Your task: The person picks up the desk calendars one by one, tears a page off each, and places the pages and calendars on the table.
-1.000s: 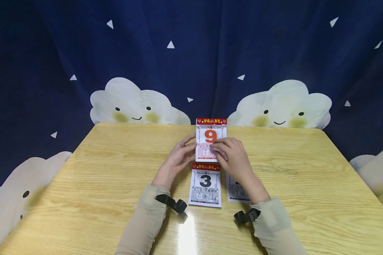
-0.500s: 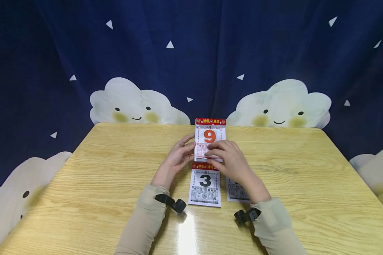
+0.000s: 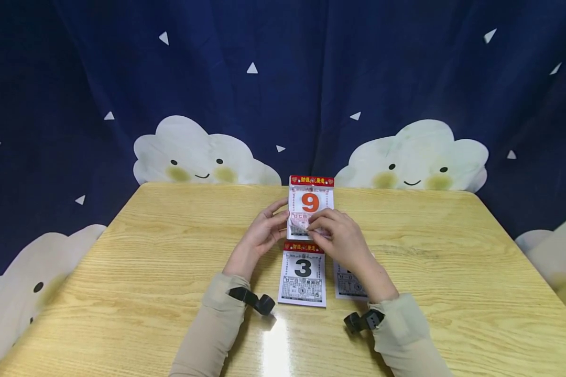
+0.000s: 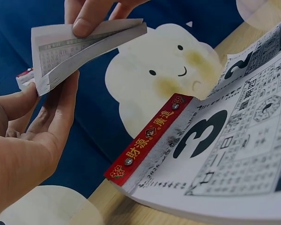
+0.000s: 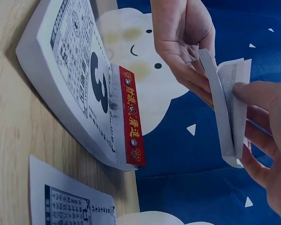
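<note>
In the head view my left hand [image 3: 265, 228] grips a tear-off calendar [image 3: 309, 203] by its left edge. It has a red header and a large red 9. My right hand [image 3: 341, 238] pinches the lower part of its front sheet between thumb and fingers. That sheet bends up, and black print shows beneath it. From the right wrist view, the lifted leaves [image 5: 236, 93] stand apart from the thicker pad [image 5: 215, 93]. Below, another calendar [image 3: 303, 277] with a black 3 lies on the table. Beside it lies a page with a black 2 [image 4: 238, 66], partly hidden by my right forearm in the head view.
The wooden table [image 3: 122, 293] extends to both sides of my arms. Behind its far edge hangs a dark blue curtain [image 3: 273, 78] with white triangles and smiling clouds. A black camera sits on each wrist.
My right hand has shifted from the sheet's lower right toward its bottom middle. The bottom of the front sheet is now lifted, showing black print below. My left hand has stayed in place.
</note>
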`<state>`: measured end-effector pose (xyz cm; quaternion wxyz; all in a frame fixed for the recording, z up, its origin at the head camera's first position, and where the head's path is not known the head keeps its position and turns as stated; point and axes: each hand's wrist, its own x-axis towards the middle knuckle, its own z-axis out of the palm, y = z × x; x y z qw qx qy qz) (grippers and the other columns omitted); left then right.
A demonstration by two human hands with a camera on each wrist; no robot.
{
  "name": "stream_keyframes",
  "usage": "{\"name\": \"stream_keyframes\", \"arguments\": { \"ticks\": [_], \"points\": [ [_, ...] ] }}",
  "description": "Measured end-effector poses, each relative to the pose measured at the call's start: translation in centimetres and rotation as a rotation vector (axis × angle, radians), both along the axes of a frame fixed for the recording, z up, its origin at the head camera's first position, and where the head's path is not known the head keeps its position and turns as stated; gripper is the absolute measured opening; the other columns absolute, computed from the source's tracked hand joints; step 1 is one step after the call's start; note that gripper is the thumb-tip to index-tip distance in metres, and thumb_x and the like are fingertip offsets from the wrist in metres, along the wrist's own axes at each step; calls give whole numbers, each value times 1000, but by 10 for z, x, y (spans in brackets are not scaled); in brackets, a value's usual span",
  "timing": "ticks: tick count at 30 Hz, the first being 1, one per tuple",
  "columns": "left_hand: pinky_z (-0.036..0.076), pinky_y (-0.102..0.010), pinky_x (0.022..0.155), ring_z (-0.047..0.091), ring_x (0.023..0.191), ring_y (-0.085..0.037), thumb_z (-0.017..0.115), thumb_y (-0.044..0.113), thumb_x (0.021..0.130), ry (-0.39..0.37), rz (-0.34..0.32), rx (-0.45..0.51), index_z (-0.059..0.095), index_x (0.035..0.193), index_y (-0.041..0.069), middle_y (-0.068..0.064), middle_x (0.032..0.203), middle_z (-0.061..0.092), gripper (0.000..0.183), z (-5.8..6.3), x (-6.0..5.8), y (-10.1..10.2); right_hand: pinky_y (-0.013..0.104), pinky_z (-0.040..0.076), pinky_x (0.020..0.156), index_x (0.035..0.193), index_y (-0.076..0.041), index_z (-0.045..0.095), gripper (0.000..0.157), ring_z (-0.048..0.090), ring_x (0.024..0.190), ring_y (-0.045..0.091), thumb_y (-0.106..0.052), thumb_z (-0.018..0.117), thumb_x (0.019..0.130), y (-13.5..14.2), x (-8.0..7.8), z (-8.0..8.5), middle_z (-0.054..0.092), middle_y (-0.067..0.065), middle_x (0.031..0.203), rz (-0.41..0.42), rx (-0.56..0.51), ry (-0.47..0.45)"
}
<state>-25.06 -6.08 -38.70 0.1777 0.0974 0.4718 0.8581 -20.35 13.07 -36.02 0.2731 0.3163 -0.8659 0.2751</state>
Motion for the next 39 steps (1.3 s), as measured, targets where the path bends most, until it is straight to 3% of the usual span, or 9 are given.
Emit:
{"name": "stream_keyframes", "arguments": {
  "ticks": [6, 14, 20, 32, 39],
  "points": [
    [52, -26, 68, 61, 77, -11, 36, -2, 94, -9, 13, -5, 26, 140, 1, 2, 84, 64, 47, 1, -1, -1, 23, 49, 66, 76, -13, 66, 6, 55, 80, 8, -10, 72, 75, -1, 2, 3, 62, -2, 90, -6, -75, -48],
    [52, -27, 68, 62, 77, -11, 37, -2, 94, 10, 54, -59, 30, 138, -1, 3, 81, 64, 45, 1, -1, -2, 28, 49, 71, 81, -11, 65, 9, 58, 84, 11, -7, 71, 76, 2, 1, 5, 63, -1, 90, -15, -177, -79],
    [52, -25, 67, 63, 75, -10, 41, -2, 92, 1, 117, -133, 37, 133, -2, 2, 81, 65, 42, 2, -1, 0, 26, 48, 74, 83, -9, 64, 6, 59, 79, 11, -6, 67, 79, 3, -2, 6, 63, 0, 84, -70, -291, -92],
    [52, -24, 58, 63, 64, -12, 49, 1, 87, -68, 250, -247, 49, 128, 4, -3, 79, 64, 41, 4, 1, 5, 32, 51, 73, 84, -5, 63, 7, 62, 75, 18, -11, 64, 81, 7, -10, 8, 67, 8, 81, -174, -464, -250],
    [52, -24, 58, 63, 63, -13, 50, 1, 87, -88, 256, -258, 51, 126, 5, -5, 81, 65, 40, 5, 1, 6, 26, 52, 74, 86, -3, 63, 10, 62, 79, 17, -11, 63, 82, 11, -14, 10, 66, 10, 85, -211, -525, -322]
  ]
}}
